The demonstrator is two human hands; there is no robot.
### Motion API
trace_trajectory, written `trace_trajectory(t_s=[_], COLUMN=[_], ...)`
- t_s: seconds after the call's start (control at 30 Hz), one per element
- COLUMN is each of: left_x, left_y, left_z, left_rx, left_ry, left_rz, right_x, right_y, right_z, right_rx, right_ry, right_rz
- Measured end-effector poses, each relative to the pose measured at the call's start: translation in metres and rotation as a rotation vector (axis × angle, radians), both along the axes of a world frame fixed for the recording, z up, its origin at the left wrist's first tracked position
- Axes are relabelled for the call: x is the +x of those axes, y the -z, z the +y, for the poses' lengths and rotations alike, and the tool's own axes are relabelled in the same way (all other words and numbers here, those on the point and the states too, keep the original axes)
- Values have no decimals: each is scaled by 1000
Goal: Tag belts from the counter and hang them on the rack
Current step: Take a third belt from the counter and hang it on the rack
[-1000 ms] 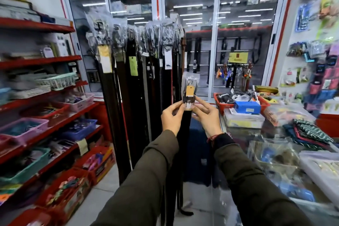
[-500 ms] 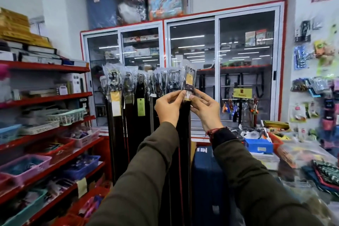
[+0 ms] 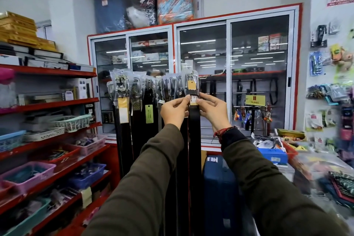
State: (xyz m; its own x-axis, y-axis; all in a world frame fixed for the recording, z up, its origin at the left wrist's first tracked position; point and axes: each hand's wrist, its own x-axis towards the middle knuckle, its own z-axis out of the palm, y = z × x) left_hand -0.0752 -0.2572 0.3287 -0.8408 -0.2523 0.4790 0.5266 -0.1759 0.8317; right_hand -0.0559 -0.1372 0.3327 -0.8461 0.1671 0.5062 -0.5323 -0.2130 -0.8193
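Note:
A black belt point(image 3: 194, 140) hangs straight down at the right end of a row of several dark belts on the rack point(image 3: 145, 86). Its buckle point(image 3: 192, 78) is wrapped in clear plastic, with a tan tag just below it. My left hand point(image 3: 175, 110) and my right hand point(image 3: 211, 109) pinch the belt from both sides just under the buckle, at a small white and tan label point(image 3: 193, 100). The other belts carry yellow and green tags.
Red shelves point(image 3: 49, 103) with plastic baskets run along the left. A glass-door cabinet point(image 3: 229, 75) stands behind the rack. A blue suitcase point(image 3: 220, 188) stands under my right arm. The cluttered counter point(image 3: 306, 161) with boxes and folded cloth lies at right.
Both hands have lifted the belt from chest height up to the rack's top row, and the view has tilted upward. The buckle now sits level with the other hanging belts.

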Motion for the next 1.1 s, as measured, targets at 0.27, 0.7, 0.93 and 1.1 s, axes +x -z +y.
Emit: trace_trajectory(t_s=[0.27,0.7,0.93,1.1], left_x=[-2,-53,-73,-63], left_y=[12,3,0,3], left_z=[0,-33,-47,-58], left_rx=[-340,-1267,-1337,-1338], left_ry=[-205,-713,-706,-744], left_rz=[147,564,511,553], right_x=[-16,-81,-107,-102], right_y=[21,10,17,24], right_z=[-4,-3,-11,-27], right_rx=[383,958,981,892], right_ry=[349,598,657,793], right_rz=[231,624,652,581])
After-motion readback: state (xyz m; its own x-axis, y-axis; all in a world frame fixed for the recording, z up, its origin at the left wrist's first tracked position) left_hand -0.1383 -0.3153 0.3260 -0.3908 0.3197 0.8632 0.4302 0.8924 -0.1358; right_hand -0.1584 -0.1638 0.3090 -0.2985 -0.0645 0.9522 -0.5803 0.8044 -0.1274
